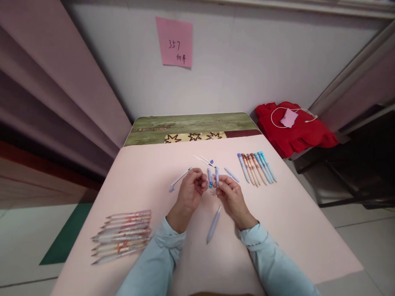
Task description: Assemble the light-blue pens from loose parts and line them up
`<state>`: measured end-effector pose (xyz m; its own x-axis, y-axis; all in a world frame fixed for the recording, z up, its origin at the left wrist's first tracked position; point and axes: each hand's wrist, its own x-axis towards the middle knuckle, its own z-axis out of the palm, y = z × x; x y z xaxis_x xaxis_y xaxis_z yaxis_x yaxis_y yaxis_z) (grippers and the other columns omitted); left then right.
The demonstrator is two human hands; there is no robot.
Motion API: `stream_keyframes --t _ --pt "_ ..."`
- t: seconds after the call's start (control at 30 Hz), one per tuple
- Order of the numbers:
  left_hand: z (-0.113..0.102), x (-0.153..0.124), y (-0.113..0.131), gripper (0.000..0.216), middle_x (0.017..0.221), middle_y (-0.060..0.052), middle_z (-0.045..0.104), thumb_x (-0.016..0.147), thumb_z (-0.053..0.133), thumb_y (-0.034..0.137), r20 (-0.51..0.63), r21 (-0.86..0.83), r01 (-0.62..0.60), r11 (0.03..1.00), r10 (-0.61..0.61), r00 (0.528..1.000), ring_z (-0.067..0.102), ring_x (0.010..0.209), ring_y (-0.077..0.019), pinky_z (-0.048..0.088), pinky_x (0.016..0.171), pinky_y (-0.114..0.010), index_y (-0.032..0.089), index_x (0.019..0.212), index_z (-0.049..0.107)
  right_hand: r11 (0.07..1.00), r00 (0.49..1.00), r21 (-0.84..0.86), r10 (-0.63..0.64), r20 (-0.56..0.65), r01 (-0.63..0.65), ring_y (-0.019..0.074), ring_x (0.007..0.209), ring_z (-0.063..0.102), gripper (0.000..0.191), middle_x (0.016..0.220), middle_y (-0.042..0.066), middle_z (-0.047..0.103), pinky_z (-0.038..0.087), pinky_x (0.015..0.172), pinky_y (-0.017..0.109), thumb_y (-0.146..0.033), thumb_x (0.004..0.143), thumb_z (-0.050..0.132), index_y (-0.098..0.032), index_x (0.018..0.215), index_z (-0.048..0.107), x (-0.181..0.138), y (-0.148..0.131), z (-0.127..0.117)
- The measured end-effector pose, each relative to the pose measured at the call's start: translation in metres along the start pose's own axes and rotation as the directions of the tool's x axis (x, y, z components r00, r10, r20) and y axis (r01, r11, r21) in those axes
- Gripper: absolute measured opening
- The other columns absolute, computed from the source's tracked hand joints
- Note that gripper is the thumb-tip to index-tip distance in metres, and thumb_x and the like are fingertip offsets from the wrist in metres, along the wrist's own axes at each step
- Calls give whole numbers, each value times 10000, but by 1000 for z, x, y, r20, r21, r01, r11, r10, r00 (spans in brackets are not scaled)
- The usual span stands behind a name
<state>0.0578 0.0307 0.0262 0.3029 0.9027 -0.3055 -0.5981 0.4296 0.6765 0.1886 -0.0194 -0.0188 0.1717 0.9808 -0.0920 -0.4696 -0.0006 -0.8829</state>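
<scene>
My right hand (231, 197) pinches a short lavender-blue pen barrel (217, 176), held upright. Beside it my left hand (191, 193) is closed with its fingertips pressed together; whatever is in them, if anything, is hidden. Between the hands lies another blue pen barrel (209, 176). Just beyond are thin white refills (203, 160) and a small dark blue piece (211, 161). To the left of my left hand rests a refill with a dark tip (182, 177), near a small lavender cap (172, 188). A lavender barrel piece (213, 226) lies nearer to me, and another lavender tube (231, 174) is beyond my right hand.
Several assembled pens with blue and brown tops (256, 168) form a row at the right. Several pale, red-patterned pens (123, 236) lie at the left front. Past the pink tabletop (129, 172) are a green patterned strip (191, 121) and a red cloth (293, 131) with a white cable.
</scene>
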Motion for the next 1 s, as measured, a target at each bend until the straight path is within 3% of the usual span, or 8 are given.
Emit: stream_keyframes --t 0.17,0.33,0.53,0.67,0.83,1.0 --pt "-1 0 4 135 546 48 552 661 633 190 -25 15 -66 998 67 997 445 411 -63 319 425 -174 183 776 563 1000 1000 -28 8 15 -8 84 539 489 182 751 -4 654 415 522 216 -330 819 691 -203 949 683 -1 -1 0" --pt "0 2 -3 146 591 19 575 643 666 233 -98 43 -22 999 26 995 499 464 -69 363 456 -183 144 747 613 999 1000 -46 1 -3 -1 84 531 511 290 766 -2 678 422 513 214 -362 780 755 -202 1002 659 0 0 0" --pt "3 1 -17 291 587 23 557 710 744 387 -33 293 -64 954 76 997 380 412 -31 233 403 -176 137 698 596 999 1000 -50 -1 -21 0 73 493 525 277 715 -7 687 420 492 206 -372 751 789 -187 900 645 0 1 1" --pt "5 -1 -20 300 549 25 529 745 715 406 20 321 -69 944 66 998 407 424 -47 269 420 -182 140 679 594 999 1000 -41 -1 6 1 83 499 530 249 645 -20 654 415 502 211 -365 778 768 -181 906 658 -1 -3 2" --pt "2 -2 -13 199 660 -21 636 696 727 269 40 265 -71 962 63 997 485 474 -66 323 451 -189 129 820 658 999 997 -26 -39 -62 38 92 555 545 341 761 7 693 455 556 233 -364 770 769 -191 1049 678 0 -10 -4" --pt "2 -3 -4 253 817 -71 724 712 731 265 39 234 -155 960 150 988 574 560 -100 437 546 -228 149 925 655 996 993 -76 -63 -100 56 98 568 544 307 785 23 704 464 560 241 -378 754 777 -189 979 687 -2 -14 -6"
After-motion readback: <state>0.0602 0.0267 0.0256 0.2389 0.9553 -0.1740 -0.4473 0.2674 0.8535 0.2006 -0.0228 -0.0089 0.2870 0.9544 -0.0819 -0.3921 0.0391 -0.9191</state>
